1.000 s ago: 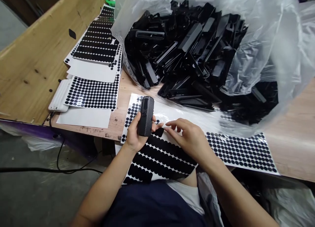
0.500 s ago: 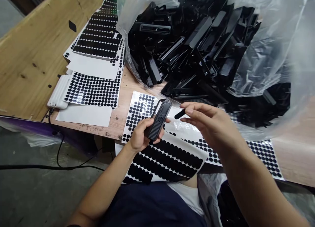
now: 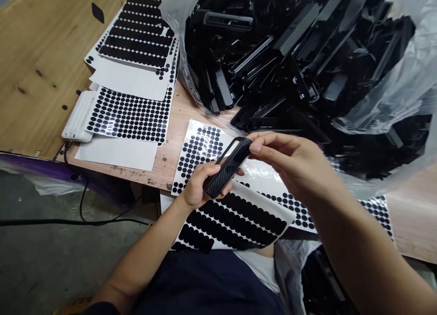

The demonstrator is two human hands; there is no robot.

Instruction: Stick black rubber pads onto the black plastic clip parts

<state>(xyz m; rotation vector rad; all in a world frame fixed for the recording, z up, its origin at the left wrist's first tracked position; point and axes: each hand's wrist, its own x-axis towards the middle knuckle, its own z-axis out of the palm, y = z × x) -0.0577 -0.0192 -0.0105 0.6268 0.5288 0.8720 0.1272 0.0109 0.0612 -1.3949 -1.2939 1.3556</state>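
Note:
My left hand (image 3: 202,184) is closed around a black plastic part (image 3: 223,176) with a ribbed, carbon-look face and an open loop along one side. The part is tilted, its upper end pointing right and away from me. At that end my right hand (image 3: 290,158) has thumb and forefinger pinched together on a black oblong sticker (image 3: 243,150), which lies against the part's face; the fingertips cover some of it. Below the hands, a sheet of black oblong stickers (image 3: 235,219) rests over my lap at the table edge.
A big clear plastic bag (image 3: 385,183) full of black plastic parts (image 3: 290,69) stands behind my hands. Sheets of round black stickers (image 3: 129,114) lie at the left, beside a white power bank-like box (image 3: 79,117) with a cable. A wooden board (image 3: 44,69) borders the left side.
My right hand has moved left and brought the sticker from beside the part onto its upper end. The left hand still holds the part, now tilted further right. The view has shifted slightly.

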